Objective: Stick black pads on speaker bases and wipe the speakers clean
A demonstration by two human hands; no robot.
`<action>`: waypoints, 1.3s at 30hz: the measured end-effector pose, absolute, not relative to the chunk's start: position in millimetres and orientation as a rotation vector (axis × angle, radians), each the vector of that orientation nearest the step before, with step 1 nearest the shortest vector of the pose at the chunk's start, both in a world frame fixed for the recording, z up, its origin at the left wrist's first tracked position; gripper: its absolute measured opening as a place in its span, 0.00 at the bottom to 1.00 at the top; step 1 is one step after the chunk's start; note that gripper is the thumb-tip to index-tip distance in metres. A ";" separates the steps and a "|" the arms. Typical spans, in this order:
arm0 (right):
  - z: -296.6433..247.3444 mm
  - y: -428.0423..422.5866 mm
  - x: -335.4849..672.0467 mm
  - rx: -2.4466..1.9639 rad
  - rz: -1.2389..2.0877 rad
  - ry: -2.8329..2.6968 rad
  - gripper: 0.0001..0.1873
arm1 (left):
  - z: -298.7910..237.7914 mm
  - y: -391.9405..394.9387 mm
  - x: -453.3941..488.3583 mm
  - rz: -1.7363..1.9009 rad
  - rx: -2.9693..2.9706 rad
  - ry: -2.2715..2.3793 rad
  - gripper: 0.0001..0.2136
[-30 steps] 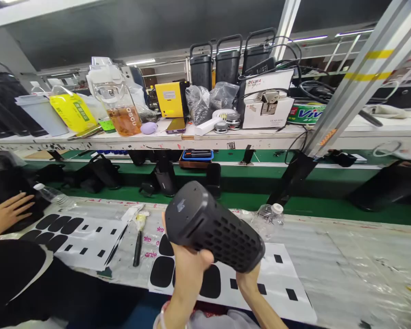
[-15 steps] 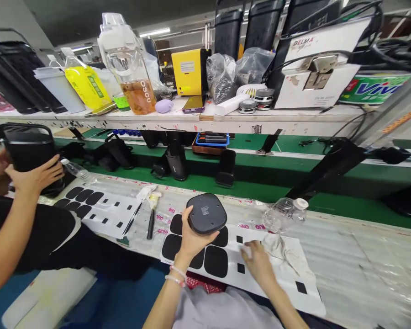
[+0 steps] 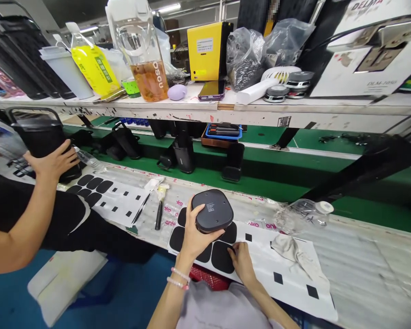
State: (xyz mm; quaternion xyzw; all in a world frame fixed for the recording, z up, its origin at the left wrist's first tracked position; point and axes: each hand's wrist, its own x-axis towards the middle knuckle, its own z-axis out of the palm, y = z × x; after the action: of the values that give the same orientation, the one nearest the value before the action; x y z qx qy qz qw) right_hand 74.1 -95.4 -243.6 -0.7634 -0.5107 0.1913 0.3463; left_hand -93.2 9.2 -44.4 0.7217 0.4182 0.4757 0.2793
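Note:
My left hand (image 3: 195,233) grips a black speaker-like device (image 3: 213,211) by its side. The device's rounded-square face is turned up, with small print in the middle and small holes or screws near the corners. Below it, a white backing sheet (image 3: 260,260) carries black rounded-square pads and smaller black squares. My right hand (image 3: 242,262) has thumb and forefinger pinched at the right edge of one black pad (image 3: 222,257). Whether that edge is lifted cannot be made out. A crumpled whitish cloth (image 3: 291,251) lies on the sheet, right of this hand.
Left of me, a co-worker's hand (image 3: 55,160) holds a black carry-handled device (image 3: 41,137). A black-handled brush (image 3: 160,210) and a clear plastic bottle (image 3: 311,210) lie on the bench. Above runs a shelf (image 3: 198,109) with bottles, a yellow box (image 3: 207,52) and bagged parts.
My right hand has moved left from beside the small squares to the edge of a large black pad, its fingers closing there. My left hand still holds the device. The view has shifted.

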 end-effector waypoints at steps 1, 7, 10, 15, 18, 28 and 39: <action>-243.5 -94.5 75.2 -1.972 0.494 -1.305 0.17 | -44.9 9.4 -93.3 1.280 1.933 1.121 0.35; -231.0 -96.8 77.3 -1.919 0.565 -1.301 0.20 | -45.6 9.3 -93.0 1.290 1.953 1.130 0.36; -224.6 -98.7 78.2 -1.880 0.636 -1.340 0.16 | -47.0 8.7 -92.7 1.300 1.944 1.107 0.36; -222.0 -87.3 77.3 -1.907 0.712 -1.418 0.11 | -49.3 8.5 -92.8 1.305 1.928 1.081 0.36; -215.3 -81.0 76.2 -1.900 0.746 -1.542 0.08 | -49.7 8.9 -92.9 1.305 1.928 1.095 0.36; -160.5 -98.9 72.6 -1.735 0.863 -1.987 0.18 | -50.9 11.0 -93.1 1.298 1.941 1.088 0.37; -45.7 -131.9 104.2 -1.549 1.065 -1.665 0.07 | -47.5 12.8 -95.7 1.317 1.990 1.148 0.38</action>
State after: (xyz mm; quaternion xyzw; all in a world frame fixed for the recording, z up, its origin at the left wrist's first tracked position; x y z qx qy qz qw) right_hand 104.2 -131.9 -45.7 -0.5864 -0.6305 0.4031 0.3101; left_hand -95.7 12.8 -47.5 0.7288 0.4202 0.4824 0.2442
